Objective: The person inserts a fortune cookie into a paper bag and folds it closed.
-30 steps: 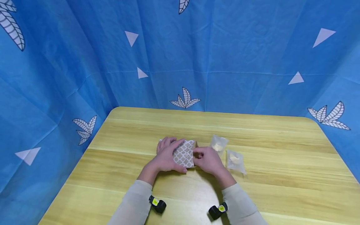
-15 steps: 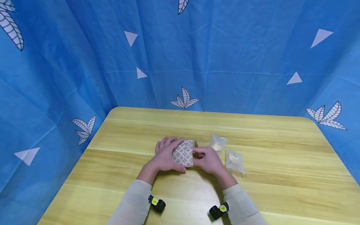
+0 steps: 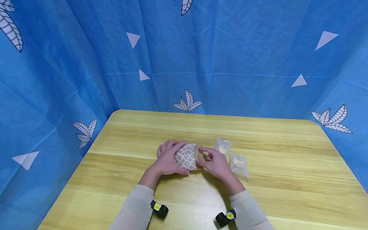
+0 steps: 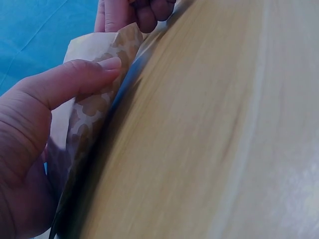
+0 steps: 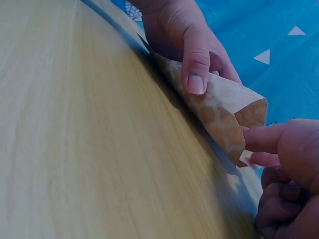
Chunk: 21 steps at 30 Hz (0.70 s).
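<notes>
A small paper bag with a tan-and-white lattice print lies on its side on the table. My left hand holds it across the body; the thumb presses the near side and the fingers reach over the far side. The bag's plain brown inside shows at the mouth, which faces right. There my right hand has its thumb and forefinger at the lip, while the remaining fingers are curled in. In the right wrist view, one fingertip goes behind the bag's printed lip. The bag's bottom is hidden under my left hand.
Just right of my right hand lie two clear sachets, a farther one and a nearer one, each with something pale inside. A blue curtain stands behind the wooden table. Each sleeve carries a black wrist camera.
My right hand has drawn back slightly to the right from the bag's mouth, and more of the brown inside shows. My left hand keeps its hold.
</notes>
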Each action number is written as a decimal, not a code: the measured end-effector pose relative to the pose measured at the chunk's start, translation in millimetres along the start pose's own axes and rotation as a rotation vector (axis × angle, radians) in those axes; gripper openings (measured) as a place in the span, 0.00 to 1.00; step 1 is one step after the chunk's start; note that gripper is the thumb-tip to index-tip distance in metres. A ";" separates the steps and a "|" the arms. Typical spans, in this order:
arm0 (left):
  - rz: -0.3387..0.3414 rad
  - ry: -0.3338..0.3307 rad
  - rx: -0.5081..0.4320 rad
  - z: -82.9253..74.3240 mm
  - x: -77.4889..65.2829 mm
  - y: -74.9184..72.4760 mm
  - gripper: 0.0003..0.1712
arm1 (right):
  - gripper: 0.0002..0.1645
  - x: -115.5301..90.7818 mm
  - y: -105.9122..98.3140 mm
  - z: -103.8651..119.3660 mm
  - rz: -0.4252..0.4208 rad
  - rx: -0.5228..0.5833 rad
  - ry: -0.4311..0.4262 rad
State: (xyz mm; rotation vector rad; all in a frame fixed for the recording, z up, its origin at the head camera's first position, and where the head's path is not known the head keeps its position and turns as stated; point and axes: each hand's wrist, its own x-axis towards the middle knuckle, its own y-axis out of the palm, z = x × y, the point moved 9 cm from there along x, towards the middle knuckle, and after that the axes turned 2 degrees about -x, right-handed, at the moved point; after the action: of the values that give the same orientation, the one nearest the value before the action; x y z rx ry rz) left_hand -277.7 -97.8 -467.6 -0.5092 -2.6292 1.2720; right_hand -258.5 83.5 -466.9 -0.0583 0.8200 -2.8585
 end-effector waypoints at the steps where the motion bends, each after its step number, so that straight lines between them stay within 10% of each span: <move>1: -0.001 0.001 0.000 0.0 -0.1 0.0 0.70 | 0.32 -0.4 -0.1 -0.4 0.003 -0.005 0.007; 21: -0.021 -0.004 0.006 0.3 -1.3 -0.6 0.68 | 0.33 -10.5 -12.9 14.0 -0.030 -0.014 -0.050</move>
State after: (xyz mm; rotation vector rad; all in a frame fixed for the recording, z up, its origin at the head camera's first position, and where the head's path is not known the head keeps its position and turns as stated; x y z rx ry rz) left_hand -276.7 -98.9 -467.4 -0.4773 -2.6260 1.2748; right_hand -248.9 88.7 -448.1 -0.1446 0.8362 -2.8663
